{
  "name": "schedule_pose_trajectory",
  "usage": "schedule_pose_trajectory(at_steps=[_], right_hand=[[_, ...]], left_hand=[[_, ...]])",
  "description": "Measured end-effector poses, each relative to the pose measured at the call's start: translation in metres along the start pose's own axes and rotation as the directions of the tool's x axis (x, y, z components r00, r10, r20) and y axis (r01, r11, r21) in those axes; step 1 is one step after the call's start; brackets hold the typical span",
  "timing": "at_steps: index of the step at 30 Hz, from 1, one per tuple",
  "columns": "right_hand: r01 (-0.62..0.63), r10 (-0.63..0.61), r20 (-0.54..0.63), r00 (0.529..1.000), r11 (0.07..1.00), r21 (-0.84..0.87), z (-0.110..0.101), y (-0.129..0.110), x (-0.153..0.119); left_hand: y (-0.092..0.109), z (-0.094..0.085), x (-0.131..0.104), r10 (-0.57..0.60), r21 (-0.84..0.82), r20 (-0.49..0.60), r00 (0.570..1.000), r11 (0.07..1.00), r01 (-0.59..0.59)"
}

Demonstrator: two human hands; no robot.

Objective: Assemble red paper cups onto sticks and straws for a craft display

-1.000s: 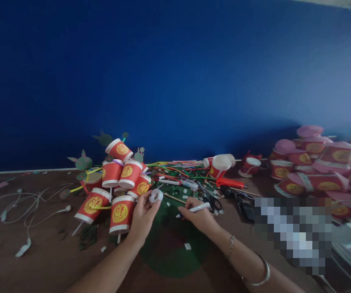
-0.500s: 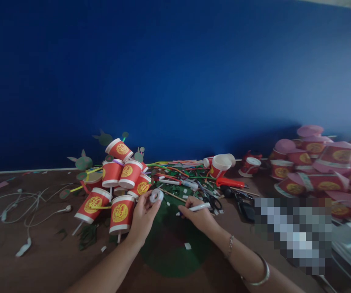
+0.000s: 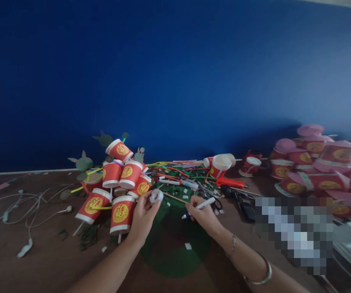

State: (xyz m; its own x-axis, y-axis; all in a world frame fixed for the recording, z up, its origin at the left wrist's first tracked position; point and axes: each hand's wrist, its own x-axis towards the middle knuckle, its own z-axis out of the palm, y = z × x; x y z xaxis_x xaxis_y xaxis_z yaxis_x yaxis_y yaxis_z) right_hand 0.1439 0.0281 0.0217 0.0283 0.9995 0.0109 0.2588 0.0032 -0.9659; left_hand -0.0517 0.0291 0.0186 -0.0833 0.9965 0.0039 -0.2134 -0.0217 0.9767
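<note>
A small white roll [image 3: 156,196], which looks like tape, is pinched between the thumb and fingers of my left hand [image 3: 145,213]. My right hand [image 3: 202,215] grips a white pen [image 3: 205,203] with a dark end tilted down to the left. Below and between the hands lies a dark green round sheet [image 3: 175,252] with a small white scrap [image 3: 188,246] on it. Red paper cups [image 3: 122,215] with yellow prints and straws are piled just left of my left hand. Scissors [image 3: 216,202] lie partly hidden behind my right hand.
White earphones [image 3: 25,248] and their cords lie at the left. Straws, pens and green scraps spread along the blue wall [image 3: 175,81]. A red-handled tool [image 3: 230,183] and white-rimmed cups [image 3: 221,165] are at centre right. Pink and red cup pieces [image 3: 331,162] are heaped far right.
My right hand has shifted slightly right, and the pen in it has moved right and tilted more steeply. My left hand holds the roll in nearly the same place.
</note>
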Motion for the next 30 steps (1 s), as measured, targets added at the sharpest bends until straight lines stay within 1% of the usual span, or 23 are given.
schedule_pose_trajectory(at_steps=[3,7,11,19,30], right_hand=[[-0.014,0.014,0.021,1.0,1.0,-0.023,-0.0023,-0.0005,-0.0012],[-0.077,0.082,0.107,0.991,0.996,-0.054,-0.0035,0.0001,-0.0019],[-0.068,0.08,0.165,0.983,0.995,-0.074,-0.0035,0.0017,-0.002],[-0.062,0.076,0.16,0.984,0.994,-0.091,-0.0038,0.0029,0.0002],[-0.032,0.051,0.154,0.987,0.992,-0.123,-0.0028,0.0058,-0.0009]], left_hand=[[-0.0008,-0.0012,0.0007,0.002,-0.002,0.01,1.0,1.0,-0.002],[-0.0011,-0.0018,0.0007,0.004,0.003,0.011,1.0,1.0,-0.004],[-0.0017,-0.0022,0.0006,-0.003,0.008,0.006,1.0,1.0,0.003],[-0.0028,-0.0027,0.001,0.006,0.037,0.006,1.0,0.999,-0.006],[-0.0028,-0.0022,0.0007,-0.004,0.021,-0.001,1.0,1.0,0.004]])
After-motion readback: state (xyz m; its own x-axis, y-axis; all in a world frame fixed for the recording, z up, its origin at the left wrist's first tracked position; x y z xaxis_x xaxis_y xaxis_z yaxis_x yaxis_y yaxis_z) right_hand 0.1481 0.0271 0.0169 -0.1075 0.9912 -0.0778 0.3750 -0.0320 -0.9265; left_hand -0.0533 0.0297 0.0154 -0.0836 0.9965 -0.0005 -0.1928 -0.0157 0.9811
